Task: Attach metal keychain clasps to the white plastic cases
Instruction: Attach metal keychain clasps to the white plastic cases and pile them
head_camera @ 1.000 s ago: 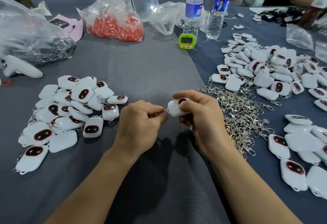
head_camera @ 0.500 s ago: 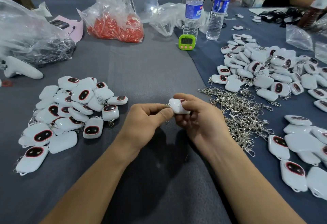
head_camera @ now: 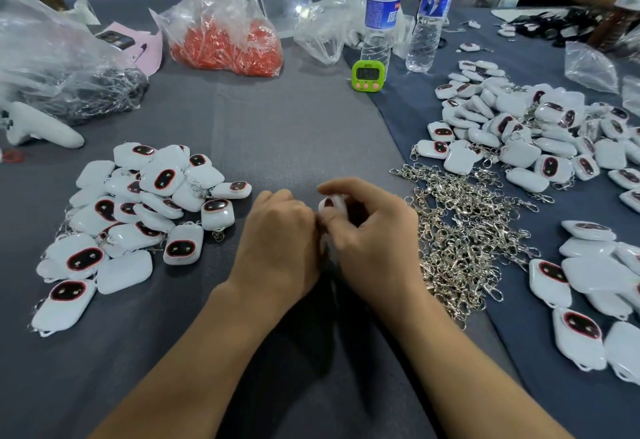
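- White plastic shows between the two hands at the near middle of the table [head_camera: 294, 127]. It is a single case [head_camera: 330, 203], held just above the grey cloth and mostly hidden (only its upper corner peeks out).
- The right hand [head_camera: 374, 241] has its fingers [head_camera: 349, 188] curled over and around that case, gripping it. The hand looks somewhat blurred.
- The left hand [head_camera: 280, 241] is pressed against the right one, with its back to the camera and its fingers bent inward. Their tips are hidden, so I cannot tell whether they pinch anything.
- A loose heap of metal clasps [head_camera: 464, 230] lies just to the right of the right hand.
- To the left of the left hand is the left pile of cases [head_camera: 138, 217]. Many lie face up, showing dark oval windows rimmed in red (a few have metal rings at their edges).
- A larger far pile of cases [head_camera: 519, 127] spreads beyond the clasps on the right.
- A smaller near group of cases [head_camera: 595, 282] lies at the right edge.
- A green timer [head_camera: 367, 75] stands at the far middle, just in front of two water bottles [head_camera: 381, 16].
- Left of the bottles sits a clear bag of orange pieces [head_camera: 225, 40].
- At the far left, a big clear bag [head_camera: 69, 68] holds something dark, and a white controller [head_camera: 38, 128] lies just beside it.
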`<state>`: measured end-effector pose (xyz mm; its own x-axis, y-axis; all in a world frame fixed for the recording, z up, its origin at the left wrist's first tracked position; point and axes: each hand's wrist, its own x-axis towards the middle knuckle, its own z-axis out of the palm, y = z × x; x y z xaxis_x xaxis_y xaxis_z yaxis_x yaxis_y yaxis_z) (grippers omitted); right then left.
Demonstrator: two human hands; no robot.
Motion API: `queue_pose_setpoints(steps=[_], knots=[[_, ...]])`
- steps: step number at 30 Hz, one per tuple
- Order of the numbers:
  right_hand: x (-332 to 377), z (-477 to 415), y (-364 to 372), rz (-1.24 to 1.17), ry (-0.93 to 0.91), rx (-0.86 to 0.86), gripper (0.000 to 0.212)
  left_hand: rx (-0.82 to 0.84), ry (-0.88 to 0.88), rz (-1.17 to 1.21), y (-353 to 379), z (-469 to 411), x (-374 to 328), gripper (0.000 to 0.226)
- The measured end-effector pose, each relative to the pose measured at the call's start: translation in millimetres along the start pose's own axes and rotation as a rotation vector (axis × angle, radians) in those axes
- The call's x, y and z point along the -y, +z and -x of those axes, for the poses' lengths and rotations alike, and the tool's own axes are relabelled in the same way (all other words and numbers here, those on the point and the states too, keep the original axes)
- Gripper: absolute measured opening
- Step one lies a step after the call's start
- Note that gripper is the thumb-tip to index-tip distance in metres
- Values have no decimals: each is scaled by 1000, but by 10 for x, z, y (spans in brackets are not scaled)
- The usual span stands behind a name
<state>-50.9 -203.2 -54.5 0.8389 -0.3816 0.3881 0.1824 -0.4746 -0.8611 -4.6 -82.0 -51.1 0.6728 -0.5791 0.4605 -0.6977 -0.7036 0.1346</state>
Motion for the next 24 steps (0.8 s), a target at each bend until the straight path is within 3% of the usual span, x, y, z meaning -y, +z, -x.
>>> queue_pose_setpoints(steps=[2,4,7,10,14,17,21,24], knots=[[11,-81,-10,-247,227,-31,23,-48,-122,83,48,30,34,27],[24,-146,-52,-473,423,-40,26,-43,-263,317,54,37,35,28],[30,-196,-119,-644,564,-18,23,-33,-407,708,48,7,18,24],[22,-218,-162,-693,603,7,20,-106,-374,642,17,12,-3,23],[2,-199,-154,-521,495,59,18,-137,-166,169,-22,23,58,26],[-7,-151,-128,-338,327,138,9,-108,-114,-38,-38,21,120,19],[-63,-152,-167,5,176,79,8,-132,-312,-75,-35,31,234,15],[-110,-208,-319,366,188,-51,25,-227,-535,46,-63,61,395,14]])
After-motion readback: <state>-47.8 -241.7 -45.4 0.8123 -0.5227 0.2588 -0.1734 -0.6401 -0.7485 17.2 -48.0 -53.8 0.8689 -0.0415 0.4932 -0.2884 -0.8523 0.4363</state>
